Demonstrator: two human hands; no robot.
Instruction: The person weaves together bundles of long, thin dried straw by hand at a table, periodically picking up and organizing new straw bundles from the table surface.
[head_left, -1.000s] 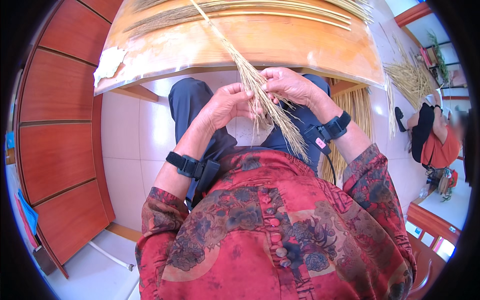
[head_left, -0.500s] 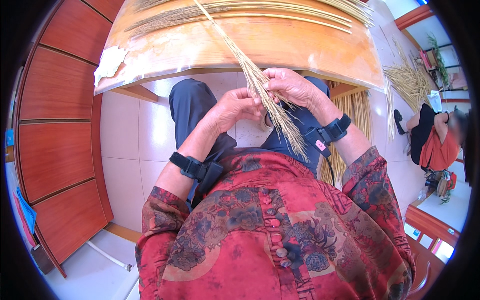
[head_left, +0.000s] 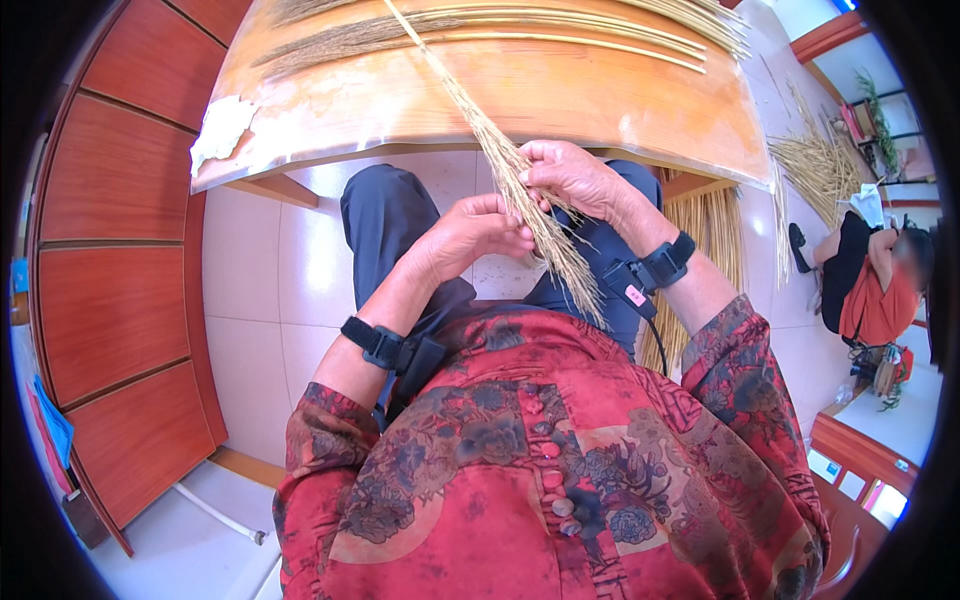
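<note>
A dry, straw-coloured broomcorn stalk [head_left: 463, 98] slants from the table toward my lap, its bushy head hanging over my knees. My right hand [head_left: 572, 178] is closed on the upper part of the bushy head, thumb and fingers pinched together. Lower down, my left hand [head_left: 478, 236] pinches the strands at the head's left side, its fingertips partly behind them. The frayed tips spread below both hands, over my dark trousers. Whether anything small sits between the fingertips cannot be made out.
Several similar stalks [head_left: 560, 20] lie along the wooden table [head_left: 540, 95], near a torn white sheet [head_left: 222, 128]. A stalk bundle [head_left: 712, 235] lies beneath the table's right end, and more straw [head_left: 815, 170] covers floor farther right. A seated person [head_left: 872, 285] is at far right.
My left hand has shifted slightly downward, and its fingers have changed their hold on the strands. The right hand stays at nearly the same place; the stalk's tips have swung slightly left.
</note>
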